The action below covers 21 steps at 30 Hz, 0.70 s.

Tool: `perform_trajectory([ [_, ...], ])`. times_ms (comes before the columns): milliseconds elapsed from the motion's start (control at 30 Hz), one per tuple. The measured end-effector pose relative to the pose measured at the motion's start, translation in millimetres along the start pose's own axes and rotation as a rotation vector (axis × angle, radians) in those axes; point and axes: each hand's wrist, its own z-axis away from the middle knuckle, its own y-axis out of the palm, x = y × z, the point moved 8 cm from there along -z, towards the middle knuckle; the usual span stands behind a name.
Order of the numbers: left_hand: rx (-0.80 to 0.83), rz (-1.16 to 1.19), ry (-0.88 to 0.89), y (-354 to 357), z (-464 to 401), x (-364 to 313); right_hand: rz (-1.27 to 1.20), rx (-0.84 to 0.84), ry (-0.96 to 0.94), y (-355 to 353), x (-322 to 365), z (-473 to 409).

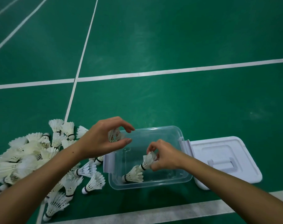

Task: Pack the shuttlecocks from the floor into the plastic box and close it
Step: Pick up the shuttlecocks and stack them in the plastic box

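While your right hand [163, 156] pinches a shuttlecock [148, 160] over the box [184, 175] and your left [103, 139] cups another [114, 135], rough drops could crush feathers; pile [32, 157] waits at nine o'clock

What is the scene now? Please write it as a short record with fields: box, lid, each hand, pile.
box: clear box open on the green floor, one shuttlecock lying inside
lid: white lid on the floor, right of the box
left hand: left hand above the box's left end, a shuttlecock between its curled fingers
right hand: right hand pinches a shuttlecock inside the box
pile: pile left of the box
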Motion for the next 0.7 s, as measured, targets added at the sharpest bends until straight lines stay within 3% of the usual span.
perform_trajectory([
  [333, -0.017, 0.011, -0.013, -1.9, 6.4, 7.1, 0.061, 0.104, -0.002, 48.9, -2.4, -19.3],
  [700, -0.025, -0.015, -0.029, 0.0, 11.0, 11.6, -0.080, 0.165, 0.050, 65.6, -2.5, -28.2],
])
